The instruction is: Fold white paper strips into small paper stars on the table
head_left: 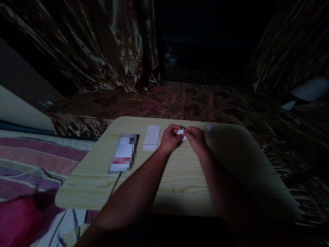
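Both my hands meet over the far middle of a light wooden table (pixel 180 187). Between them is a small white folded paper (pixel 182 133) with pointed corners, somewhat star-like. My left hand (pixel 170 139) pinches its left side between thumb and fingers. On the right side, my right hand (pixel 195 138) grips it with thumb and forefinger. Left of my left hand lies a small stack of white paper strips (pixel 152 137). Another small white star-shaped paper (pixel 209 128) rests beyond my right hand. Fine folds are too dark to make out.
A phone (pixel 123 153) with a blurred-out screen lies on the table's left, its cable (pixel 114 185) running over the near edge. Striped bedding (pixel 38 161) borders the left side. Behind hang patterned curtains (pixel 128 51). A pale lamp-like object (pixel 309 90) stands at the far right.
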Action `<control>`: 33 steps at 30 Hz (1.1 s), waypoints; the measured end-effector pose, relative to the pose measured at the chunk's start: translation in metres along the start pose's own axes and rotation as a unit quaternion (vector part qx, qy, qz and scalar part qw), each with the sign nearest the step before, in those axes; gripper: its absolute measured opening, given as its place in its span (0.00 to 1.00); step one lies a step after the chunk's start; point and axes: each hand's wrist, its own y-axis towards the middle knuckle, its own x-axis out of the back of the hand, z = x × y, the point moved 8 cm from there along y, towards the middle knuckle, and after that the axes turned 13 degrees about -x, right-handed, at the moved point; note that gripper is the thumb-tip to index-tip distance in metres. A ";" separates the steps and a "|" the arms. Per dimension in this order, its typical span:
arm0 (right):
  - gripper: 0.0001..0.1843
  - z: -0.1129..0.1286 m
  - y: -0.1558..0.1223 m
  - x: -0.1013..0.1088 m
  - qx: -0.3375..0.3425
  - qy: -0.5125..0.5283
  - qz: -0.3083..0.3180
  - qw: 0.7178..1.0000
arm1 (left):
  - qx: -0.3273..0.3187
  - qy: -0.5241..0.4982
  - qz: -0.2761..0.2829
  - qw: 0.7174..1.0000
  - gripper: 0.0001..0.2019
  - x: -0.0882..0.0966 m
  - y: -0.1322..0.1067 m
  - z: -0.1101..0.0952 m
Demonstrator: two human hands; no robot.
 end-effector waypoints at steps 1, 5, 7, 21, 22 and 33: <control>0.06 -0.001 0.001 0.000 -0.001 0.001 -0.001 1.000 | 0.002 0.004 -0.002 1.000 0.17 0.000 0.000 0.000; 0.06 -0.002 0.002 0.000 0.000 -0.006 -0.002 1.000 | 0.005 0.012 0.003 1.000 0.17 0.000 -0.001 -0.001; 0.05 -0.002 0.001 0.001 0.003 -0.011 -0.001 1.000 | 0.002 0.012 0.008 1.000 0.16 -0.001 -0.001 -0.002; 0.06 -0.001 0.001 0.002 0.004 -0.004 -0.006 1.000 | -0.007 0.019 0.019 1.000 0.16 -0.003 -0.001 -0.003; 0.06 -0.001 0.000 0.002 0.002 -0.007 -0.008 1.000 | -0.007 0.019 0.017 1.000 0.16 -0.003 -0.001 -0.003; 0.08 -0.005 0.003 -0.001 -0.008 0.029 0.023 0.999 | -0.012 0.003 -0.038 0.999 0.20 0.004 0.000 -0.008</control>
